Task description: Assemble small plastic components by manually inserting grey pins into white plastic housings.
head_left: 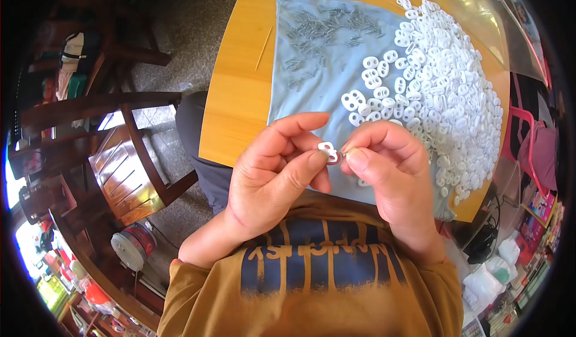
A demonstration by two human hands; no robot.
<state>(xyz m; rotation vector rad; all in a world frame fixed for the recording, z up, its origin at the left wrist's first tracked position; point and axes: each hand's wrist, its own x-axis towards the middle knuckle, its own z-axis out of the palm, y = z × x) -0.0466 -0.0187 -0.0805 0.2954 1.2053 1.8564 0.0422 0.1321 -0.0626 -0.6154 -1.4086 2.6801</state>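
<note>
Above my lap, in front of the table edge, my left hand (270, 172) pinches a small white oval plastic piece with two holes (327, 149) between thumb and fingers. My right hand (390, 169) meets it from the right. Its thumb and forefinger are closed on a tiny grey metal piece (341, 155), which looks like a small spring, at the white piece's right side. The fingertips hide most of it. Beyond my hands, many small grey springs (327, 28) lie scattered on a light blue cloth (300, 103). To their right spreads a large heap of white two-holed pieces (456, 85).
The cloth covers much of a yellow wooden table (234, 91), where a thin wooden stick (263, 48) lies left of the springs. A wooden chair (129, 169) and a white bucket (129, 250) stand to the left. White bags (489, 283) sit at the lower right.
</note>
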